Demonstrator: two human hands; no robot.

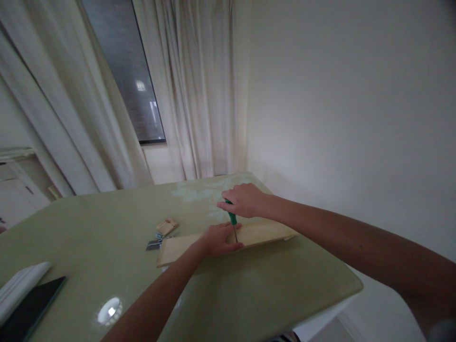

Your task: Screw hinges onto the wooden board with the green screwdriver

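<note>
**Screwdriver held upright on a wooden board, both hands at work**

A green-handled screwdriver (pixel 232 222) stands nearly upright just right of the frame's centre, its thin metal shaft pointing down onto a pale wooden board (pixel 265 233). The right hand (pixel 244 199) closes over the top of the handle from above, its fingers (pixel 228 198) curled together round the grip so that only the lower part of the green handle shows below the fist. The left hand (pixel 218 240) lies flat on the board just below and to the left of the tool, palm down, its fingers (pixel 233 246) pressed together and reaching to the foot of the shaft; whether they touch the shaft itself cannot be told.

The board is long and narrow and lies flat on the table (pixel 107 228), running from lower left to upper right across the middle of the frame. Its right end sits close to the table's right edge.

Just beyond the board's left end, toward the centre left, lie a few small parts: a small tan wooden piece (pixel 166 226) and, just below it, some dark flat metal pieces (pixel 155 243), too small to make out further.

The table has a glossy, pale green top with a faint leaf pattern near its far edge. At the lower left of the frame a dark flat slab (pixel 30 311) and a white object (pixel 19 287) lie side by side. Pale curtains (pixel 192 95) and a dark window (pixel 124 71) fill the upper left; a bare wall (pixel 356 118) fills the right.
</note>
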